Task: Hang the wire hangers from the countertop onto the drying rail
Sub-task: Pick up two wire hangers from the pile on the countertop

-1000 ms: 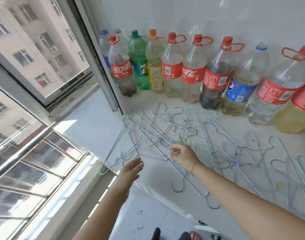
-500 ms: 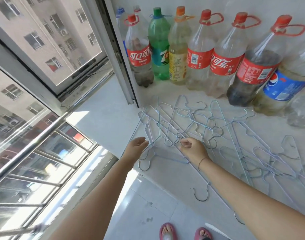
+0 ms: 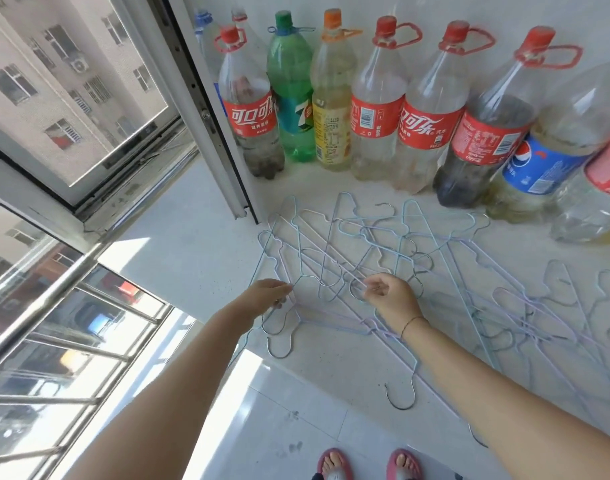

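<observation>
The wire hangers are thin metal in a smooth pale blue or lilac coating, mostly matt. Their hooks look like bare grey metal with a dull shine. Under the hangers, the countertop looks to me like pale stone, smooth and finely speckled, with a low sheen. Behind the hangers, the bottles are clear glossy plastic with shiny printed labels and plastic caps. Left of the hangers, the rail is polished, reflective metal, and the window frame is smooth and pale with a satin finish. On my side of the hangers, the floor tiles are glossy.
</observation>
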